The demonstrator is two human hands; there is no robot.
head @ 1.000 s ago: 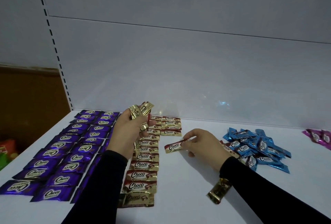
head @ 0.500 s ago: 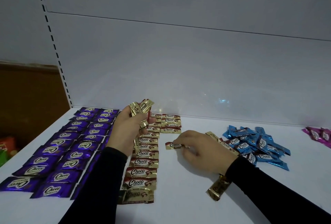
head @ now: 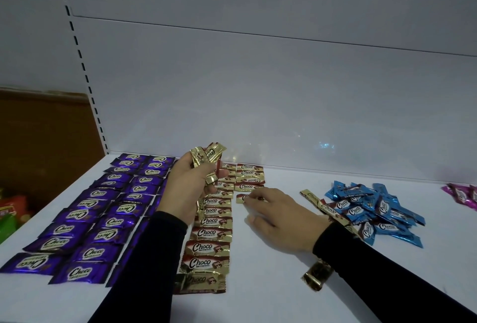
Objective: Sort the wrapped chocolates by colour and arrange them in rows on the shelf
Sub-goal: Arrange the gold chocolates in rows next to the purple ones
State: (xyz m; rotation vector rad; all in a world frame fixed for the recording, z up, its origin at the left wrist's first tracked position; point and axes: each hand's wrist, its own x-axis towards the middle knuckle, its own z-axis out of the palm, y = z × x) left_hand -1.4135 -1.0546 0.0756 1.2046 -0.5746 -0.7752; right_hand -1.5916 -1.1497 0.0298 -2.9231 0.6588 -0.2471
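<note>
Head view: the left hand (head: pixel 189 188) is raised above the shelf (head: pixel 271 304), fingers curled round a bunch of gold chocolates (head: pixel 206 158) whose ends fan out above the fist. The right hand (head: pixel 281 219) lies low on the shelf, palm down, its fingertips (head: pixel 251 197) pressing a single gold piece (head: pixel 240 198) flat; whether they pinch it or only press it, I cannot tell.

That piece sits just below a short gold row (head: pixel 249 176) that runs from the right fingertips toward the back wall (head: pixel 258 90). Between the two hands, and partly hidden under the left one, a longer gold row (head: pixel 210 235) runs from the wall toward the near edge, wrappers overlapping, "Choco" facing up.

Left of the left hand and its black sleeve (head: pixel 144 266), purple chocolates (head: pixel 103 209) lie in neat rows, some hidden beneath the forearm. Right of the right hand sits a loose blue pile (head: pixel 371 209), with a couple of gold wrappers (head: pixel 325 209) lying between the pile and the wrist. One more gold wrapper (head: pixel 316 275) pokes out from under the right sleeve (head: pixel 374 271). Far to the right, at the picture's edge, are a few pink chocolates (head: pixel 462 193).

Beyond the shelf's left side, colourful packets (head: pixel 10 209) show, blurred.
</note>
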